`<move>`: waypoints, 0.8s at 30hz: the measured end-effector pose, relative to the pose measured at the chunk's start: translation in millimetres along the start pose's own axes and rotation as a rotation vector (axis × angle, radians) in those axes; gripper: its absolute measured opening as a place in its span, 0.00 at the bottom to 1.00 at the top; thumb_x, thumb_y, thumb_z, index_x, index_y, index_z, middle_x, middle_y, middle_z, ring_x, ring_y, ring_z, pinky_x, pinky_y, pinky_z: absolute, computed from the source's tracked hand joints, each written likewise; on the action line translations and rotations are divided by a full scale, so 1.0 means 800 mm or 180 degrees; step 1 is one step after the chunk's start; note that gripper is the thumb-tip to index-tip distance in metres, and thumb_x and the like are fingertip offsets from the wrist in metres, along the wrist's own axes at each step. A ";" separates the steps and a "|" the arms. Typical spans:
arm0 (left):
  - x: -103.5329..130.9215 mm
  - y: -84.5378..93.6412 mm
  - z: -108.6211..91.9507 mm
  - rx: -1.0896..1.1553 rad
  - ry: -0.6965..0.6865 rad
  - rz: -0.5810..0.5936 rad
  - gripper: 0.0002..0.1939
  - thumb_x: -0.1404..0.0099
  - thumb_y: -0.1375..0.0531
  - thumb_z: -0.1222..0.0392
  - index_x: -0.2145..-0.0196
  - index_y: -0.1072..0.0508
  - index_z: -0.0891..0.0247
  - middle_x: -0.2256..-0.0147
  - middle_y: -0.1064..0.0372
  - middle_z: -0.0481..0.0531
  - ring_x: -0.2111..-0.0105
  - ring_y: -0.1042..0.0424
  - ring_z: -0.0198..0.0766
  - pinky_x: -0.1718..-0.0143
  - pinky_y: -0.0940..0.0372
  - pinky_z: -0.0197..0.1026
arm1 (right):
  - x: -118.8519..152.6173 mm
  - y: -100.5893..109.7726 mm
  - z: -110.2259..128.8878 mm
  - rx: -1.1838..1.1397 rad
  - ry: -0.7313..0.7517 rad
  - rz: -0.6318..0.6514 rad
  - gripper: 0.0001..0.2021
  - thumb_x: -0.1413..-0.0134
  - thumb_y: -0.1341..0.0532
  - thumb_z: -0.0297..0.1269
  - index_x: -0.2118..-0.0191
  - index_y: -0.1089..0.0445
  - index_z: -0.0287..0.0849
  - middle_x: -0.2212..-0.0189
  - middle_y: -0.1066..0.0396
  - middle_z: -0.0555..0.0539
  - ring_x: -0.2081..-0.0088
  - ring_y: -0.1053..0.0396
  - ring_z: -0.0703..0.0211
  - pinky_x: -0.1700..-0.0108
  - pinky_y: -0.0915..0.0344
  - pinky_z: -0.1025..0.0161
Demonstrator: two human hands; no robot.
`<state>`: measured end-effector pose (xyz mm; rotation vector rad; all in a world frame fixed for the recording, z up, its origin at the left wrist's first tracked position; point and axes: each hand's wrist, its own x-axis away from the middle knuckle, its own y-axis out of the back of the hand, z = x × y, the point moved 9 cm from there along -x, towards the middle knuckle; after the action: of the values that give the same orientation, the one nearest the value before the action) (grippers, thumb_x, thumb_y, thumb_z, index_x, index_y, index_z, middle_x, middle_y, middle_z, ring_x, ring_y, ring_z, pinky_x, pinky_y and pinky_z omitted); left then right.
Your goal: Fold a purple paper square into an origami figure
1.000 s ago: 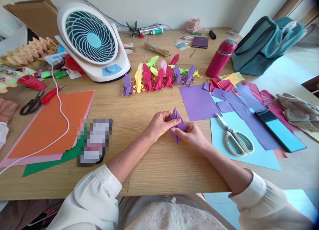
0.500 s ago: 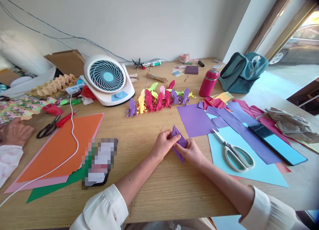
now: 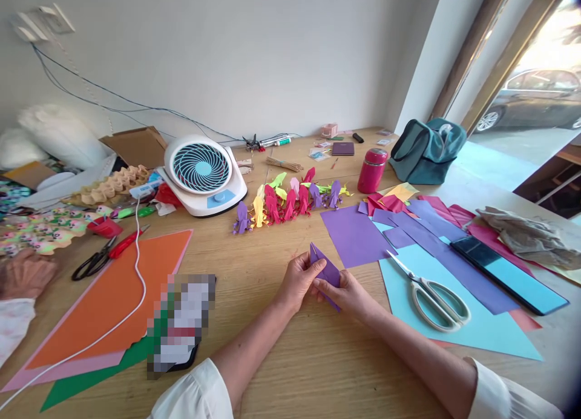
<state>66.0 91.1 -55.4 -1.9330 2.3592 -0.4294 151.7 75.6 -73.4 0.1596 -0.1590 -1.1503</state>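
A folded piece of purple paper [image 3: 327,272], long and pointed at both ends, is held between both hands above the wooden table. My left hand [image 3: 299,280] pinches its left side, thumb pressed on the face. From the right, my right hand [image 3: 342,290] grips the lower part with thumb and fingers. Some of my fingers are hidden behind the paper. Beyond the hands stands a group of folded paper figures [image 3: 289,202] in purple, yellow, red, pink and green. A flat purple sheet [image 3: 354,237] lies just past my right hand.
White-handled scissors [image 3: 438,298] rest on a light blue sheet [image 3: 490,328] at right, near a dark phone [image 3: 508,273]. A fan [image 3: 202,171], orange paper [image 3: 113,292] and a blurred-out phone [image 3: 184,322] are at left. Another person's hand [image 3: 29,273] is at the left edge.
The view has tilted up slightly, so the table's things sit lower in the picture. Both hands still hold the purple paper, which has turned slightly.
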 end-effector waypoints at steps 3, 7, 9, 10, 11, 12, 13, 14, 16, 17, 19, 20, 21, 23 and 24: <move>-0.004 0.011 -0.008 0.0027 -0.0091 -0.0118 0.24 0.48 0.30 0.41 0.73 0.33 0.63 0.80 0.35 0.43 0.84 0.40 0.28 0.82 0.43 0.33 | 0.002 -0.006 0.001 0.0051 -0.0058 0.0250 0.31 0.38 0.47 0.63 0.69 0.21 0.39 0.78 0.27 0.46 0.78 0.38 0.63 0.73 0.41 0.65; -0.009 0.024 -0.010 0.0082 -0.0182 -0.0273 0.24 0.49 0.28 0.43 0.73 0.31 0.65 0.76 0.33 0.45 0.77 0.36 0.30 0.74 0.40 0.33 | 0.004 -0.012 0.005 -0.0061 0.0005 0.0415 0.35 0.37 0.52 0.65 0.72 0.23 0.39 0.79 0.27 0.46 0.75 0.32 0.60 0.67 0.36 0.64; -0.010 0.025 -0.008 0.0123 -0.0178 -0.0283 0.24 0.50 0.27 0.43 0.73 0.30 0.65 0.76 0.33 0.45 0.77 0.36 0.31 0.74 0.40 0.34 | 0.004 -0.010 0.004 0.0020 0.0011 0.0353 0.36 0.37 0.52 0.66 0.75 0.24 0.39 0.81 0.30 0.47 0.76 0.34 0.60 0.68 0.37 0.64; -0.011 0.026 -0.008 0.0155 -0.0186 -0.0304 0.24 0.50 0.27 0.43 0.73 0.30 0.65 0.76 0.33 0.45 0.77 0.36 0.31 0.74 0.40 0.34 | 0.004 -0.009 0.004 0.0063 0.0008 0.0322 0.36 0.38 0.52 0.67 0.75 0.25 0.39 0.81 0.30 0.47 0.76 0.34 0.61 0.68 0.37 0.64; -0.012 0.027 -0.008 0.0196 -0.0204 -0.0341 0.24 0.51 0.27 0.43 0.73 0.29 0.65 0.76 0.33 0.45 0.76 0.36 0.31 0.73 0.40 0.34 | 0.004 -0.008 0.004 0.0092 0.0008 0.0308 0.35 0.38 0.52 0.67 0.74 0.25 0.40 0.80 0.31 0.48 0.76 0.34 0.60 0.68 0.38 0.64; -0.012 0.029 -0.010 0.0247 -0.0230 -0.0392 0.24 0.51 0.27 0.43 0.73 0.29 0.65 0.76 0.32 0.45 0.76 0.35 0.31 0.72 0.39 0.34 | 0.005 -0.008 0.004 0.0119 0.0013 0.0321 0.35 0.38 0.52 0.66 0.73 0.24 0.40 0.80 0.30 0.48 0.75 0.34 0.60 0.68 0.38 0.64; -0.013 0.032 -0.012 0.0305 -0.0258 -0.0452 0.24 0.53 0.26 0.43 0.73 0.29 0.65 0.75 0.32 0.45 0.75 0.34 0.31 0.70 0.38 0.34 | 0.006 -0.009 0.005 0.0154 0.0021 0.0358 0.35 0.37 0.52 0.66 0.71 0.24 0.40 0.79 0.30 0.48 0.75 0.34 0.60 0.68 0.38 0.64; -0.014 0.035 -0.014 0.0374 -0.0287 -0.0516 0.25 0.54 0.26 0.43 0.73 0.28 0.65 0.74 0.31 0.45 0.73 0.33 0.32 0.69 0.37 0.34 | 0.007 -0.010 0.006 0.0197 0.0030 0.0411 0.34 0.37 0.53 0.66 0.70 0.24 0.40 0.79 0.30 0.49 0.74 0.34 0.60 0.68 0.39 0.64; -0.015 0.040 -0.018 0.0504 -0.0301 -0.0606 0.25 0.56 0.25 0.43 0.72 0.28 0.65 0.73 0.29 0.46 0.71 0.31 0.33 0.65 0.34 0.36 | 0.010 -0.010 0.009 0.0321 0.0037 0.0500 0.36 0.37 0.55 0.67 0.72 0.25 0.41 0.80 0.32 0.49 0.75 0.36 0.60 0.68 0.40 0.64; -0.016 0.042 -0.020 0.0561 -0.0296 -0.0638 0.26 0.57 0.24 0.44 0.71 0.27 0.65 0.73 0.29 0.46 0.71 0.31 0.33 0.64 0.34 0.36 | 0.011 -0.010 0.010 0.0358 0.0026 0.0513 0.36 0.37 0.55 0.67 0.73 0.27 0.41 0.81 0.34 0.50 0.76 0.37 0.61 0.69 0.41 0.64; -0.015 0.044 -0.021 0.0656 -0.0261 -0.0661 0.26 0.58 0.24 0.45 0.71 0.27 0.65 0.72 0.28 0.46 0.71 0.30 0.33 0.63 0.33 0.36 | 0.013 -0.009 0.012 0.0395 0.0007 0.0515 0.36 0.37 0.55 0.68 0.75 0.29 0.41 0.82 0.37 0.51 0.77 0.40 0.62 0.70 0.42 0.64; -0.014 0.045 -0.022 0.0697 -0.0250 -0.0667 0.25 0.58 0.23 0.46 0.71 0.27 0.65 0.72 0.28 0.46 0.71 0.30 0.33 0.64 0.33 0.37 | 0.013 -0.009 0.013 0.0397 0.0008 0.0528 0.36 0.38 0.55 0.68 0.75 0.29 0.41 0.82 0.38 0.52 0.78 0.41 0.62 0.70 0.43 0.64; -0.013 0.045 -0.022 0.0733 -0.0247 -0.0676 0.25 0.58 0.23 0.46 0.71 0.27 0.65 0.72 0.27 0.47 0.71 0.29 0.33 0.64 0.33 0.37 | 0.014 -0.009 0.015 0.0393 0.0019 0.0548 0.36 0.37 0.56 0.68 0.75 0.29 0.41 0.82 0.39 0.52 0.77 0.41 0.62 0.70 0.43 0.64; -0.010 0.047 -0.024 0.0793 -0.0275 -0.0709 0.24 0.57 0.23 0.47 0.71 0.27 0.65 0.72 0.27 0.46 0.71 0.29 0.32 0.64 0.33 0.36 | 0.016 -0.012 0.018 0.0379 0.0057 0.0622 0.37 0.37 0.57 0.68 0.73 0.27 0.41 0.82 0.39 0.52 0.77 0.40 0.62 0.70 0.43 0.64; -0.008 0.048 -0.024 0.0815 -0.0301 -0.0731 0.24 0.57 0.23 0.47 0.71 0.26 0.65 0.72 0.27 0.46 0.71 0.29 0.32 0.63 0.33 0.36 | 0.017 -0.014 0.020 0.0381 0.0078 0.0671 0.37 0.37 0.57 0.68 0.72 0.27 0.41 0.82 0.39 0.52 0.77 0.41 0.62 0.70 0.43 0.64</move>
<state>26.2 107.6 -47.2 -2.0553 1.9248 -0.6064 144.0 58.4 -59.7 0.2568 -0.2180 -0.9288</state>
